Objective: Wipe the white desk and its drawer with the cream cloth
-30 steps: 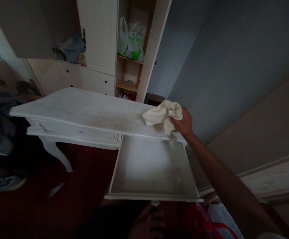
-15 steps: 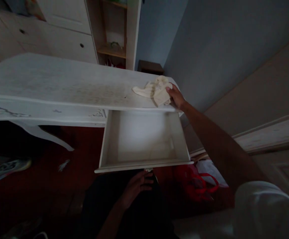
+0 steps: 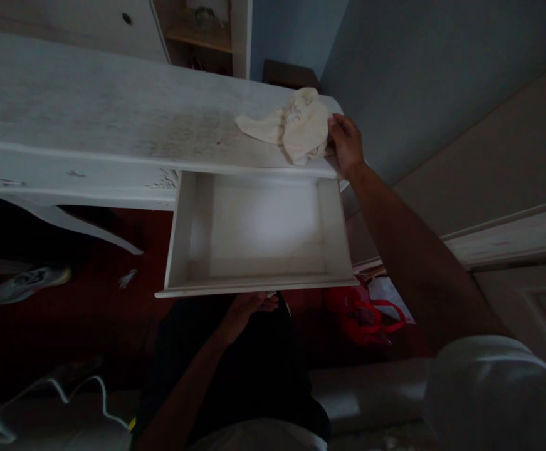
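Cloth (image 3: 306, 128), cream, bunched up, lying on the right end of the white desk (image 3: 113, 106); one narrow tail of it points left along the top. Right hand (image 3: 346, 141) is at its right edge, thumb on top and fingers curled under, pinching the fabric. Forearm runs back to a white sleeve (image 3: 493, 388).

Drawer (image 3: 273, 225) is pulled out toward the person, directly below the cloth's end of the desk. Left hand (image 3: 244, 313) is at the underside of the drawer front, right by the small knob (image 3: 271, 294). Light's poor there and the fingertips are partly hidden, so can't tell whether they grip the knob or just rest near it.

Desk top has grey-brown smudges left of the cloth, plus one small dark speck close to the tail.

Floor: red bag (image 3: 348, 313) right of the drawer, shoe (image 3: 27, 285) at left, white cord (image 3: 103, 401) lower left.
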{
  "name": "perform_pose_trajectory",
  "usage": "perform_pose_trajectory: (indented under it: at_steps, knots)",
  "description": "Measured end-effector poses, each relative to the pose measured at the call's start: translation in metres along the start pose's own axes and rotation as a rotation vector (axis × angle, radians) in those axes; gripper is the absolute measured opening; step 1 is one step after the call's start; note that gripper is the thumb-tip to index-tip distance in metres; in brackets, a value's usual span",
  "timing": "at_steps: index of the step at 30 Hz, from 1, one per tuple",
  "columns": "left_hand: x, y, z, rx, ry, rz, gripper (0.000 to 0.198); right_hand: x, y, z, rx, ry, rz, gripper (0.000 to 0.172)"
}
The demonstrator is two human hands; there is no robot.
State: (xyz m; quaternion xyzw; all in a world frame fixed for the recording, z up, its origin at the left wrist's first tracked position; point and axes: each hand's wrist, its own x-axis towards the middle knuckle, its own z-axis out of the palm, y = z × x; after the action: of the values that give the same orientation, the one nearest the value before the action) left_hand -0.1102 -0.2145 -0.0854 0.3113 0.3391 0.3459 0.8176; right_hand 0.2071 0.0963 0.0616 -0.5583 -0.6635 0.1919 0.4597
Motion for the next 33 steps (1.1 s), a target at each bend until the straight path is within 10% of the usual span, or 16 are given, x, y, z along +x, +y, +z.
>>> perform_pose_trajectory:
  at_steps: [6,16,33]
  knots:
    - [-0.002,0.003,0.003,-0.043,-0.035,0.002,0.041,-0.002,0.001,0.006,0.083,0.125,-0.021,0.067]
    - [0.001,0.04,0.03,-0.055,-0.017,0.048,0.049,-0.006,0.014,0.005,0.178,0.091,-0.109,0.04]
    - [0.073,0.076,0.03,-0.098,0.09,0.071,0.056,-0.017,0.0,0.009,0.282,0.171,-0.041,0.041]
